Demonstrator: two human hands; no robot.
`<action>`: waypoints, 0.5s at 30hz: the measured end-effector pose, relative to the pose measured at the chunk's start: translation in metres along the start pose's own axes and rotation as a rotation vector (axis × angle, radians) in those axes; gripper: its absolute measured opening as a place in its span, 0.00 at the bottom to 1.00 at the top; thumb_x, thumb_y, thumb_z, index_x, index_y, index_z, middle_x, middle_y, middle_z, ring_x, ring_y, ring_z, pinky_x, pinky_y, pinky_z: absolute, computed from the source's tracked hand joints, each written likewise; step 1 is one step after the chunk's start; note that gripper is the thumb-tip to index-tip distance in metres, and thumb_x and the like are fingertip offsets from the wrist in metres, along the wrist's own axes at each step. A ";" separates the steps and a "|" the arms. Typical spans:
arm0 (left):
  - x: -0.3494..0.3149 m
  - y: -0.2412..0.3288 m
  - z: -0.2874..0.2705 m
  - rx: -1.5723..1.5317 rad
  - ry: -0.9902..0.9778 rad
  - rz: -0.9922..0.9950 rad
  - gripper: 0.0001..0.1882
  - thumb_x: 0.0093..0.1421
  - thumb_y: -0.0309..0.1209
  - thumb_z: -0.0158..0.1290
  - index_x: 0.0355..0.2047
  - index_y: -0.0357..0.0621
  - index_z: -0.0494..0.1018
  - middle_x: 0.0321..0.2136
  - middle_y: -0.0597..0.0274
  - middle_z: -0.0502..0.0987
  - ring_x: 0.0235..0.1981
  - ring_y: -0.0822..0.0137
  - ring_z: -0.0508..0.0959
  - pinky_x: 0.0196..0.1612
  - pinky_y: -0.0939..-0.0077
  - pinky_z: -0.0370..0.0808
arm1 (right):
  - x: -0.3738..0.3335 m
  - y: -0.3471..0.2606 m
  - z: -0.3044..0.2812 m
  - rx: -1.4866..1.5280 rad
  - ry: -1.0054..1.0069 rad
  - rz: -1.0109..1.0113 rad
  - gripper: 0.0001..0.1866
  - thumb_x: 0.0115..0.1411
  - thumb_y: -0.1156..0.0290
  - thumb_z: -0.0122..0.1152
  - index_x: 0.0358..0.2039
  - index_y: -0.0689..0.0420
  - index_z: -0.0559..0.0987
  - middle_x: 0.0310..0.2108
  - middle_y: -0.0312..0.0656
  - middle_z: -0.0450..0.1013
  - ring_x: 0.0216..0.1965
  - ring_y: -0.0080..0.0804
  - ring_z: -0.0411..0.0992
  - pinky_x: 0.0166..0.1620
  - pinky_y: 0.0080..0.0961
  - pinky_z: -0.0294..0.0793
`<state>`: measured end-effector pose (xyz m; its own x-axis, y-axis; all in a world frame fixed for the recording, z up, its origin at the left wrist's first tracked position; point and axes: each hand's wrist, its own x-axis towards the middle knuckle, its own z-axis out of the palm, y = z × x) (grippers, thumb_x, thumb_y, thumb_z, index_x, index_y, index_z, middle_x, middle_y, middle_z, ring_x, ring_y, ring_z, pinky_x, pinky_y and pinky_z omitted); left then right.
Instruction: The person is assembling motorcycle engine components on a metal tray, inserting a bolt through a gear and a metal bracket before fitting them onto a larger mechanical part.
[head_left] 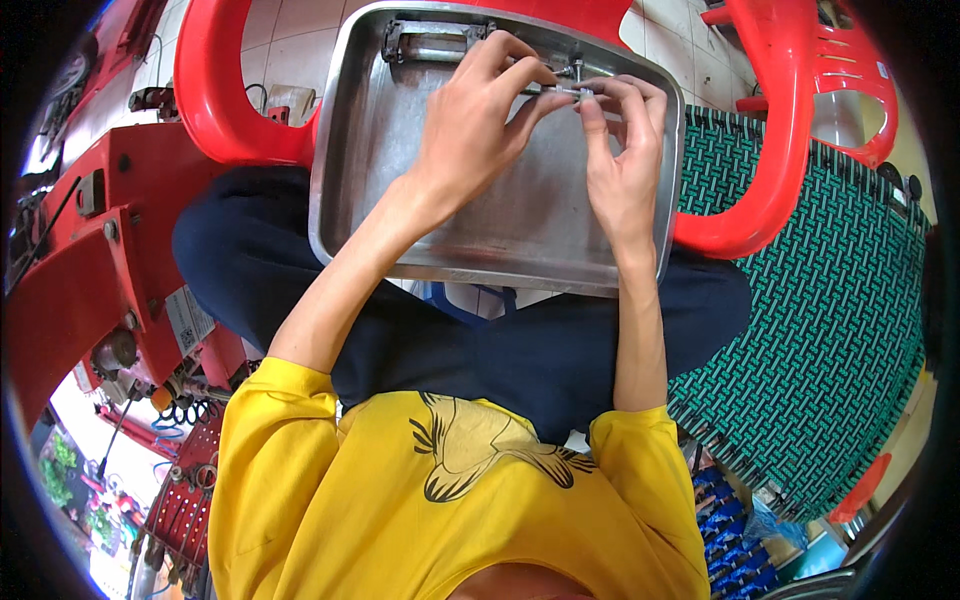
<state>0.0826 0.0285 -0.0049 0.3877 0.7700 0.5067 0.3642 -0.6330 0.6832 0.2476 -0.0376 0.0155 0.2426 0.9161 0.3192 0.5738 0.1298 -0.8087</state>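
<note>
A shallow metal tray (480, 268) sits in front of me above my crossed legs. Over its far right part, my left hand (478, 120) and my right hand (625, 150) meet, both closed in a pinch. Between their fingertips is a small, thin metal rod-like part (565, 91); its exact kind is too small to tell. Just beyond the fingers, another small silvery metal piece (578, 68) shows near the tray's far side. A longer metal assembly with two parallel bars and dark end brackets (435, 43) lies at the tray's far left, partly covered by my left hand.
A red plastic chair (770, 130) surrounds the tray's far side. To the right stands a seat of green and black woven strands (800, 320). Red machinery (130, 230) with bolts is close on the left, and a red perforated tool panel (185, 500) sits lower down.
</note>
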 end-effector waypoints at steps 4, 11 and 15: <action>-0.002 0.009 -0.002 0.014 -0.089 -0.107 0.13 0.63 0.36 0.67 0.44 0.45 0.82 0.45 0.59 0.77 0.38 0.64 0.82 0.32 0.70 0.78 | -0.003 0.001 -0.001 -0.015 -0.008 0.010 0.14 0.70 0.65 0.66 0.49 0.62 0.81 0.51 0.48 0.68 0.46 0.38 0.77 0.47 0.31 0.80; -0.001 0.004 0.002 -0.029 0.031 -0.013 0.11 0.62 0.31 0.67 0.44 0.46 0.82 0.46 0.60 0.76 0.37 0.64 0.83 0.34 0.70 0.82 | -0.001 0.002 0.000 -0.045 -0.005 0.002 0.14 0.69 0.65 0.67 0.49 0.61 0.81 0.51 0.48 0.68 0.46 0.38 0.77 0.47 0.31 0.80; -0.003 0.000 0.003 0.042 -0.049 -0.046 0.09 0.63 0.30 0.66 0.43 0.46 0.82 0.46 0.59 0.77 0.36 0.65 0.83 0.34 0.72 0.81 | -0.001 -0.001 0.000 -0.018 0.002 0.010 0.14 0.68 0.66 0.67 0.49 0.61 0.82 0.51 0.47 0.68 0.46 0.37 0.77 0.47 0.31 0.80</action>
<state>0.0841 0.0261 -0.0074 0.4108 0.7940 0.4481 0.4172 -0.6007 0.6820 0.2473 -0.0384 0.0160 0.2505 0.9165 0.3120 0.5853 0.1133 -0.8029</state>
